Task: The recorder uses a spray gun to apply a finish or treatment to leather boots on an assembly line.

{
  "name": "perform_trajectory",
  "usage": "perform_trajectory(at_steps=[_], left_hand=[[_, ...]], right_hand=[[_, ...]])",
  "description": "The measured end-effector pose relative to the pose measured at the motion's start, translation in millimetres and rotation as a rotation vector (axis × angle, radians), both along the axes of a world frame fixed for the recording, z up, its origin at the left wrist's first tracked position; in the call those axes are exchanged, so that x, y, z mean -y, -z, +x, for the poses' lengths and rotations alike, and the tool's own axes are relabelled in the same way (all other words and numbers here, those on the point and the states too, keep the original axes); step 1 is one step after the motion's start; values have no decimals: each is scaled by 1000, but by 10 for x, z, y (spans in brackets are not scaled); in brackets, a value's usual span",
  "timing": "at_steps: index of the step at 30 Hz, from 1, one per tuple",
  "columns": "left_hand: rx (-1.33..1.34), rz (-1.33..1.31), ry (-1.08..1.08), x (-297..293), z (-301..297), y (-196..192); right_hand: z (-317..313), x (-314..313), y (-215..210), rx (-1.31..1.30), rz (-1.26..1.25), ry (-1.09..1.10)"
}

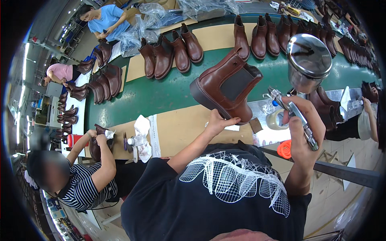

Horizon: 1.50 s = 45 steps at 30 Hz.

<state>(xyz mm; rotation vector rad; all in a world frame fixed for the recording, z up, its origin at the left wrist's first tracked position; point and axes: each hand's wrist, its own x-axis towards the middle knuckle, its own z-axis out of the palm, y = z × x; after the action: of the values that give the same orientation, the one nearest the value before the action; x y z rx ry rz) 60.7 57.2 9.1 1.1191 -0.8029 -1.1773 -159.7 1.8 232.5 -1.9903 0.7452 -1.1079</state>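
Observation:
A brown leather ankle boot (pixel 213 85) with dark elastic side panels is held up over the workbench, tilted, its sole toward the left. My left hand (pixel 220 121) grips it from below near the heel, thumb along the leather. In my right hand (pixel 303 128) is a metal spray gun (pixel 295 114) with a shiny round cup (pixel 309 60) on top. The fingers wrap round the gun's body, and its nozzle end points toward the boot, a short way apart from it.
Several brown boots (pixel 163 58) stand along the far side of the green bench (pixel 161 94). A clear tape roll (pixel 276 119) and an orange ring-shaped item (pixel 284 149) lie near my right hand. To the left, a person in stripes (pixel 94 180) handles another boot (pixel 95 148).

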Motion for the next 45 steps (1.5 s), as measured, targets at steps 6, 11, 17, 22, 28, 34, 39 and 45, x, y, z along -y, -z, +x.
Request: perform_trajectory(at_steps=[6,11,17,22,28,34,39,45], left_hand=[[5,-67,8,-55,8,-38],[14,-57,4,-50,14,-103],[31,-71,-10,-26,6,-111],[51,-64,-20,-24,7,-153],[116,-66,-26,-16,2,-216],[106,-73,-19,-8,38,-163],[96,-115,-38,-2,43,-193],[148,-117,-40,-5,85,-223]], right_hand=[[28,-81,36,32,75,3],[-4,-145,76,-7,58,-9],[-1,-225,80,-19,92,-9],[0,-269,81,-44,98,-24],[30,-302,73,-57,109,-49],[68,-329,66,-90,104,-81],[74,-351,77,-100,110,-97],[84,-381,101,-129,101,-109]])
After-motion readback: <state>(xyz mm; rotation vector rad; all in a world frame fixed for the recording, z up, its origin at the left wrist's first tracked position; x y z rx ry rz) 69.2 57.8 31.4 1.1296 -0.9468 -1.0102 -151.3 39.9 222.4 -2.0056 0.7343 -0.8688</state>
